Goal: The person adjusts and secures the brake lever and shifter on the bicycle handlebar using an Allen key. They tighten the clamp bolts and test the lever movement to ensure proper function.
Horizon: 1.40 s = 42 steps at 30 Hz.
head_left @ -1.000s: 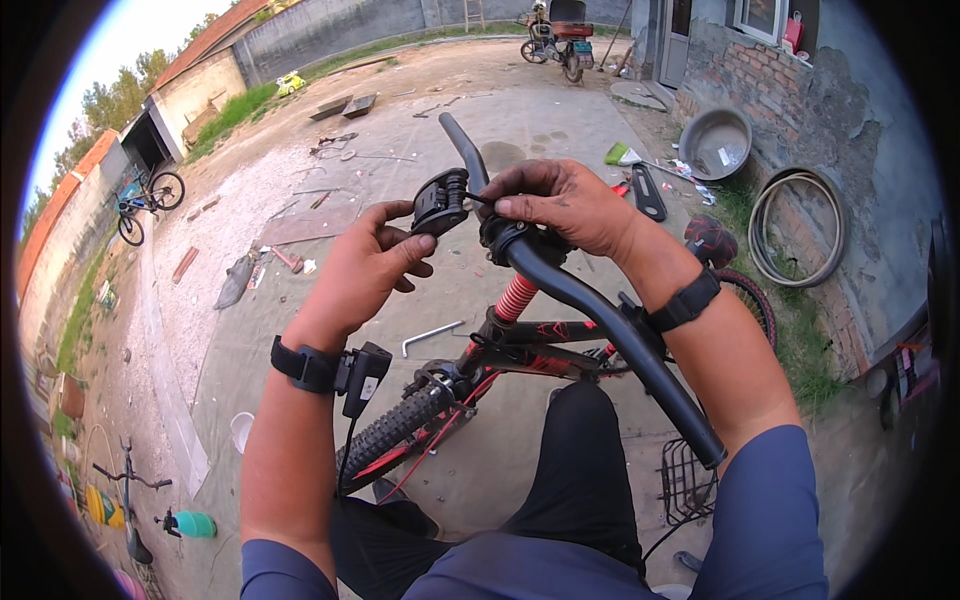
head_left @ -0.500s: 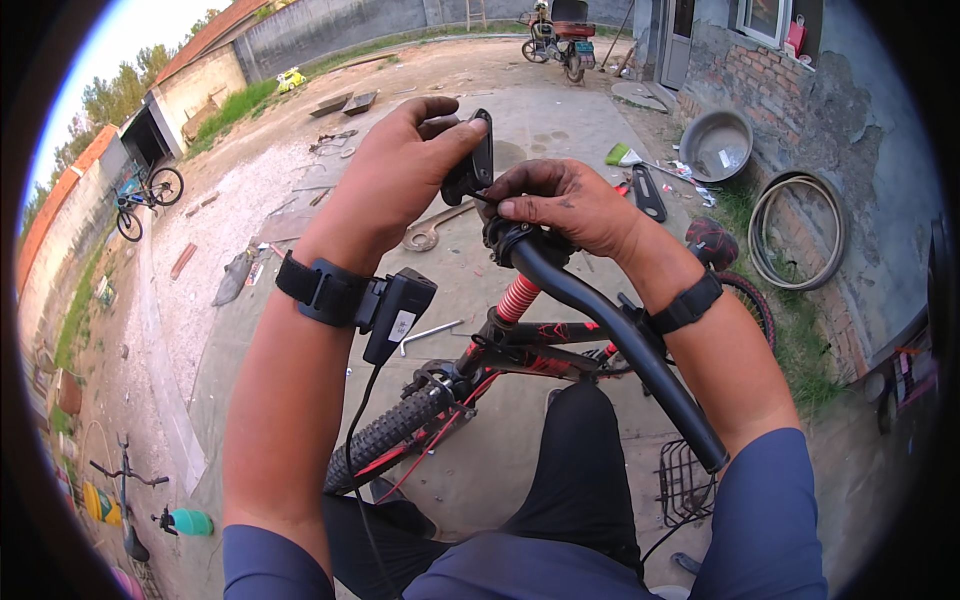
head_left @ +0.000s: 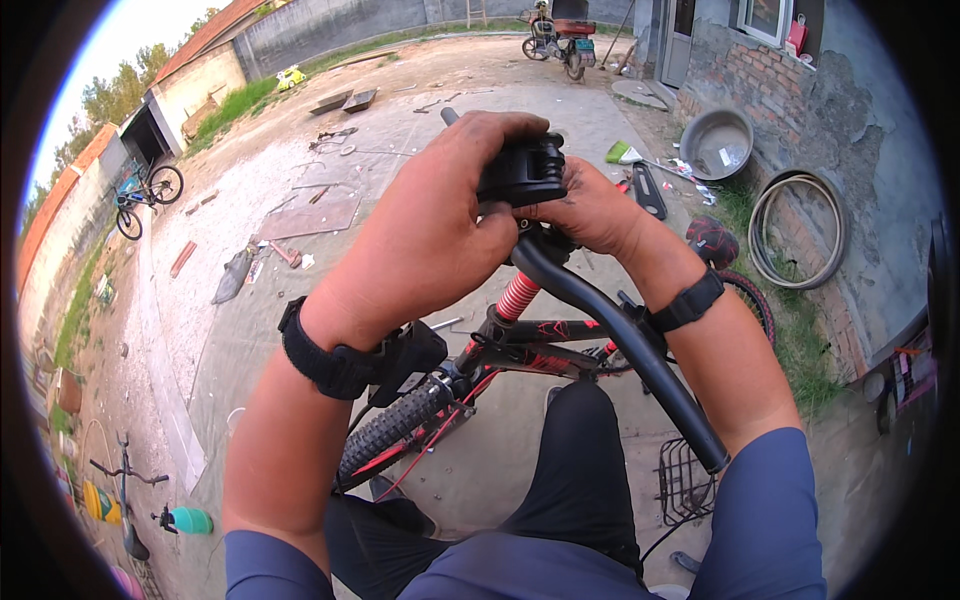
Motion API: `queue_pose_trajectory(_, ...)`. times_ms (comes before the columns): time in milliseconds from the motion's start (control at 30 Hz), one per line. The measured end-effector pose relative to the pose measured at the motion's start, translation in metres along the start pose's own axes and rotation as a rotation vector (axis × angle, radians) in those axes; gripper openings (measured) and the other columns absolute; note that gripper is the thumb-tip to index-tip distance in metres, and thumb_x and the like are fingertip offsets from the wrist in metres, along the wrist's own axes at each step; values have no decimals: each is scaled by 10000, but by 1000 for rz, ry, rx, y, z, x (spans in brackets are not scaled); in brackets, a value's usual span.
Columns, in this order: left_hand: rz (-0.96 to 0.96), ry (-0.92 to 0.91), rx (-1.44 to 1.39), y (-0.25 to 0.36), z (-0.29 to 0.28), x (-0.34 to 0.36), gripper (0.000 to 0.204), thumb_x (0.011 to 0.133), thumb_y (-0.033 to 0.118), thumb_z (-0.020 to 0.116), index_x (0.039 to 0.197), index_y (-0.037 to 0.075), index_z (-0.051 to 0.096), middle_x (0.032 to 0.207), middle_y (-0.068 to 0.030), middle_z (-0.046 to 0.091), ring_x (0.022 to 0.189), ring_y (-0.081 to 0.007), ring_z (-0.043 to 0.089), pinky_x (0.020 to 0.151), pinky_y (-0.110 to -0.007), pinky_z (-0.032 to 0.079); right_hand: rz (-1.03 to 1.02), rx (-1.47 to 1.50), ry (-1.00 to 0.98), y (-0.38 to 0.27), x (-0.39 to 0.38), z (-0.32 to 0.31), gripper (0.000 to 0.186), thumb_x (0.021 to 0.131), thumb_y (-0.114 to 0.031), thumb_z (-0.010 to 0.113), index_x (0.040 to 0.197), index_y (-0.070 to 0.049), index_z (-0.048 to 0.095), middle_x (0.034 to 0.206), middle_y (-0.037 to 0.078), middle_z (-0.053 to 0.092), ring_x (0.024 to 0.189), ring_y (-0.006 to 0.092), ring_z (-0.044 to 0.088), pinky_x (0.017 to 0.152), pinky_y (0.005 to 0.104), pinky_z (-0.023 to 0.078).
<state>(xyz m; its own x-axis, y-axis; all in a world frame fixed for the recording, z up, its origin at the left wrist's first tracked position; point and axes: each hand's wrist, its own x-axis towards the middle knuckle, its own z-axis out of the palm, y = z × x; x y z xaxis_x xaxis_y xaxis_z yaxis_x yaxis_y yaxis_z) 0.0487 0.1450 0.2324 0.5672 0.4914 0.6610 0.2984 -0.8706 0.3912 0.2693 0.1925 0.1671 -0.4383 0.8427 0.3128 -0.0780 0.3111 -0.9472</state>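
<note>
One black folding multi-tool (head_left: 522,174) sits gripped in our left hand (head_left: 425,215) by the handlebar (head_left: 583,290) and is likely hard, light and slick, best held by its long sides, but we cannot tell what our right hand (head_left: 592,207) beside it grips.

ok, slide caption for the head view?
Left hand gripping a black folding tool near the middle of a black bike handlebar, right hand close beside it.

One head-worn fisheye looks down and forward — close above the handlebar (head_left: 637,347).
</note>
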Motion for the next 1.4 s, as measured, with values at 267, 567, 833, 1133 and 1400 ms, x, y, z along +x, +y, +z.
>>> queue_pose_trajectory(267, 132, 0, -38, 6, 4, -13, 475, 845, -6, 653, 1319, 10, 639, 1269, -182, 665, 1224, -328, 642, 1067, -393, 489, 40, -23, -42, 5, 3, -8, 297, 915, -32, 731, 1212, -27, 734, 1125, 35, 760, 1029, 121, 706, 946, 306, 575)
queue_pose_trajectory(567, -42, 251, 22, 9, 36, -32, 528, 871, 130, 843, 1338, 9, 628, 1290, -168, 694, 1184, -302, 679, 1030, -397, 518, 51, -6, -39, -2, 2, -2, 357, 992, -114, 745, 1327, 0, 696, 1193, 62, 747, 1080, 127, 694, 961, 321, 582)
queue_pose_trajectory(833, -451, 407, -55, 21, 57, -36, 945, 800, 242, 834, 1521, -140, 358, 1385, -288, 554, 1265, -349, 601, 1077, -410, 493, 10, 32, -60, 4, -1, -3, 304, 1018, -121, 692, 1297, -5, 731, 1152, 75, 763, 1051, 133, 680, 982, 312, 548)
queue_pose_trajectory(1133, -530, 359, -421, 10, 50, -58, 1018, 784, 174, 775, 1573, -171, 232, 1286, -231, 642, 1126, -237, 669, 1014, -346, 524, -34, 117, -65, 11, 0, 2, 269, 1029, -110, 698, 1280, -21, 744, 1130, 55, 769, 1030, 120, 702, 969, 288, 568)
queue_pose_trajectory(1400, -673, 197, -563, 13, 33, -49, 999, 800, -18, 706, 1639, -98, 169, 1389, -166, 536, 1228, -212, 580, 1077, -342, 475, -42, 151, -44, 14, -4, 3, 260, 1043, -115, 669, 1276, -27, 745, 1119, 66, 772, 1025, 135, 707, 974, 292, 566)
